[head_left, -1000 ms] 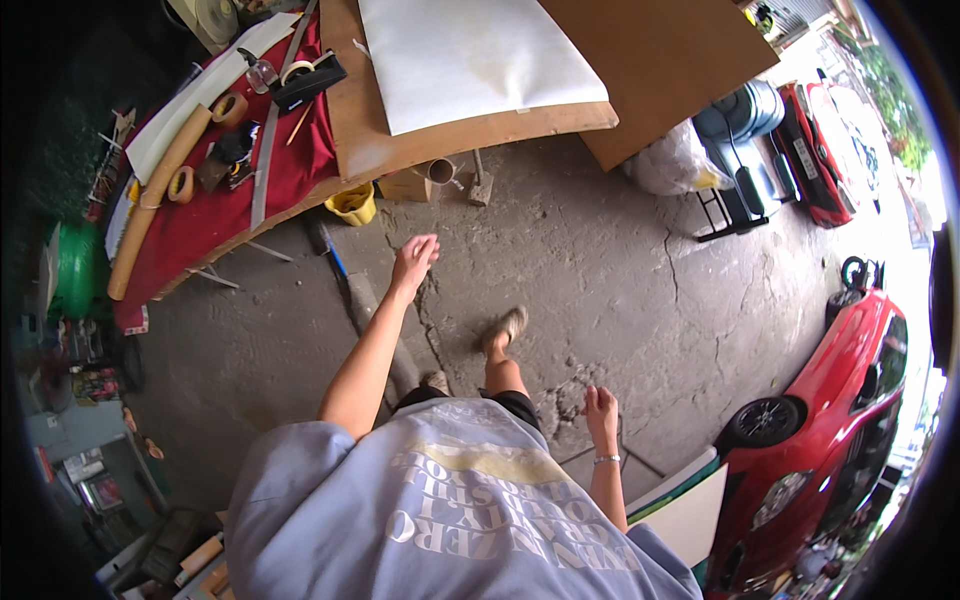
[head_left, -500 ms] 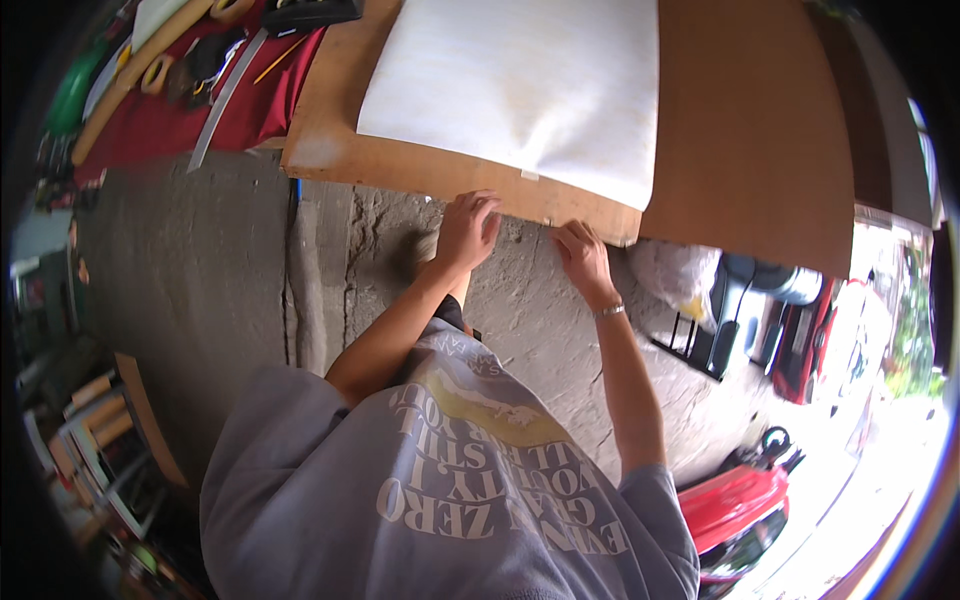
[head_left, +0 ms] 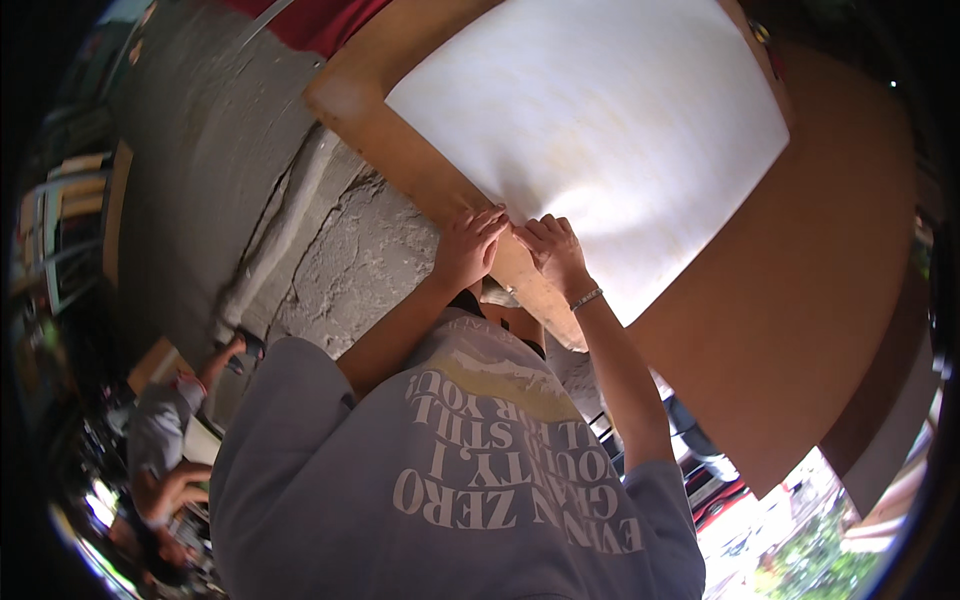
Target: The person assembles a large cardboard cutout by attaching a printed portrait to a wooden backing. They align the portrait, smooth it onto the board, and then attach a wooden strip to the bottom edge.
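Note:
A large white sheet [head_left: 620,130] lies on a brown wooden board [head_left: 400,165], with a strip of bare wood along its near edge. My left hand [head_left: 470,247] rests at that strip, its fingers drawn together at the sheet's edge. Close beside it, my right hand [head_left: 553,254] has its fingers curled over the same edge, the fingertips almost meeting the left ones. What the fingertips pinch, if anything, is too small to tell. A crease with a bright sheen runs into the sheet from my hands.
To the right extends a broad brown panel [head_left: 780,260]. Red cloth [head_left: 325,22] covers a surface at the upper left. Cracked grey concrete [head_left: 370,245] shows below the board. Another person [head_left: 160,430] is at the lower left, near stacked wooden pieces [head_left: 85,195].
My view has turned, so the board now slants. Both hands have moved from the board's near edge up to the sheet's edge and closer together. A person has come into view at lower left.

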Demonstrator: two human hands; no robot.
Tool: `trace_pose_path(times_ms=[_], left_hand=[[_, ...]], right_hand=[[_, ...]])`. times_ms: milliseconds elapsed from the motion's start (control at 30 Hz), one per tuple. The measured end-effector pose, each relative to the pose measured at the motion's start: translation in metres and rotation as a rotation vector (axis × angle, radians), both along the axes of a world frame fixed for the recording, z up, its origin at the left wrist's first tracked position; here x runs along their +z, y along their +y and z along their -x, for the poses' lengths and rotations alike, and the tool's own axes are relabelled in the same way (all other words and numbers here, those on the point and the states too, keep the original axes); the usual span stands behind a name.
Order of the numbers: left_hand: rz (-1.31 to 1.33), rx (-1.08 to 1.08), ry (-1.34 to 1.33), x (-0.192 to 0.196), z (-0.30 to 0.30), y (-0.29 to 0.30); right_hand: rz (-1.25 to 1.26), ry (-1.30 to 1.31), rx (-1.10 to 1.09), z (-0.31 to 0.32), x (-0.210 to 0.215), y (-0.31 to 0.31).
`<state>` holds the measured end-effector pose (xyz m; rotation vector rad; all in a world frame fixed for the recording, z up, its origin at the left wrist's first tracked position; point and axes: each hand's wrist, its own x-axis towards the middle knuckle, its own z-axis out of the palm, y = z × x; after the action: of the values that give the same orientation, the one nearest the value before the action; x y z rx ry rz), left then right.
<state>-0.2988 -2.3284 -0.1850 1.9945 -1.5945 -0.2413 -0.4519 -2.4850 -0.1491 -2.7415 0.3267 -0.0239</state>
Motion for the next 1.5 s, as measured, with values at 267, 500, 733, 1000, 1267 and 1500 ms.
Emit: trace_pose_path(times_ms=[267,500,733,1000,1267,1500], left_hand=[[0.046,0.320,-0.048,0.007,0.035,-0.018],[-0.018,0.572,0.064,0.009,0.050,-0.048],[-0.072,0.612,0.026,0.015,0.055,-0.051],[-0.077,0.693,0.050,0.008,0.068,-0.055],[-0.007,0.849,0.061,0.011,0.105,-0.068],[0.155,0.884,-0.021,-0.027,0.116,-0.074]], right_hand=[[0.060,-0.109,0.327,-0.010,-0.010,-0.030],[0.108,-0.238,0.362,0.016,-0.007,-0.026],[0.146,-0.204,0.347,0.038,-0.008,-0.021],[-0.450,-0.363,0.311,0.089,0.017,-0.033],[-0.671,-0.168,-0.848,0.190,0.035,-0.222],[-0.384,-0.404,-1.047,0.226,0.046,-0.518]])
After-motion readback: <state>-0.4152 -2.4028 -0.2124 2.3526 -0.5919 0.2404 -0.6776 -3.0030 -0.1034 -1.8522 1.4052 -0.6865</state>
